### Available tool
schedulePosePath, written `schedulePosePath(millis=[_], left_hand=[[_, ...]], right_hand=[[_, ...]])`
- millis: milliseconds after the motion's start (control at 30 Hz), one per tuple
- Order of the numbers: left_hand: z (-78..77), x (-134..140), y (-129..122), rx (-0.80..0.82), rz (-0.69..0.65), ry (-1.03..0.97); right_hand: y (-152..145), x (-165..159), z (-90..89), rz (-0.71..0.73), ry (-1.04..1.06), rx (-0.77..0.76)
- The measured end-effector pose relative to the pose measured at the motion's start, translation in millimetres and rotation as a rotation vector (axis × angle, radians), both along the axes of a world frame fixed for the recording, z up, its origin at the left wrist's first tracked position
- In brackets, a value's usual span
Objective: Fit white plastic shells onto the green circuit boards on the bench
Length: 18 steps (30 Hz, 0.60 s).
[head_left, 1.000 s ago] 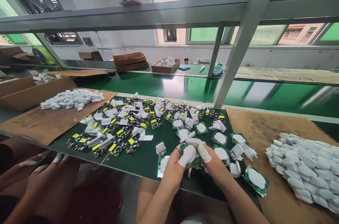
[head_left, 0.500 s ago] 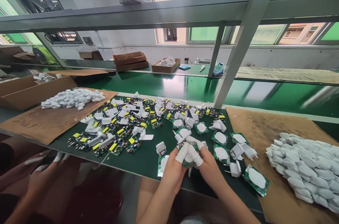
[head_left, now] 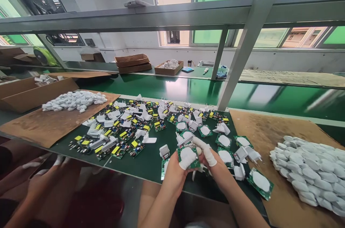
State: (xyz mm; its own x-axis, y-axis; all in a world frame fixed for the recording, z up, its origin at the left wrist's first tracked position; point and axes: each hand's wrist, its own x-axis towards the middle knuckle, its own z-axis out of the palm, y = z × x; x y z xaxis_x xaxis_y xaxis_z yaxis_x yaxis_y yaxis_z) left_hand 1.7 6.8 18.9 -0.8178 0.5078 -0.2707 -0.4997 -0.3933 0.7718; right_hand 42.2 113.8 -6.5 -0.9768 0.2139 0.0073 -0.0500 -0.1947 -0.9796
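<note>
My left hand [head_left: 175, 170] grips a green circuit board [head_left: 195, 162] with a white oval pad [head_left: 188, 155] on its face; the thumb lies over the pad's lower edge. My right hand [head_left: 211, 159], with white finger cots on, curls at the board's right edge; the undersides of its fingers are hidden. Around my hands lie more padded boards, such as one board [head_left: 225, 156] to the right, and white plug housings with metal prongs, such as one housing [head_left: 164, 151] to the left.
Boards with yellow-topped parts [head_left: 123, 135] and white housings crowd the left of the green mat. White pads form one pile [head_left: 309, 174] on cardboard at right and another [head_left: 74, 101] at left. A grey post [head_left: 242, 48] rises behind. Another person's hands [head_left: 51, 170] are at lower left.
My right thumb has lifted off the pad and moved right, uncovering more of it. The board now faces up more openly in my left hand.
</note>
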Motion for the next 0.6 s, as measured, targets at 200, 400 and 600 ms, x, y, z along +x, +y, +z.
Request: schedulePosePath(millis=[200,400,600], left_hand=[[-3.2,-8,-30,-0.016,0.167,0.146],[-7.9,-37,-72,-0.153,0.182,0.124],[-11.1,-53,-73,-0.145,0.334,0.158]], right_hand=[[68,40,29.9,-0.459,-0.113,0.373],[130,88,62.5,-0.865,-0.351,0.449],[159,102,74.9,-0.753,-0.558,0.920]])
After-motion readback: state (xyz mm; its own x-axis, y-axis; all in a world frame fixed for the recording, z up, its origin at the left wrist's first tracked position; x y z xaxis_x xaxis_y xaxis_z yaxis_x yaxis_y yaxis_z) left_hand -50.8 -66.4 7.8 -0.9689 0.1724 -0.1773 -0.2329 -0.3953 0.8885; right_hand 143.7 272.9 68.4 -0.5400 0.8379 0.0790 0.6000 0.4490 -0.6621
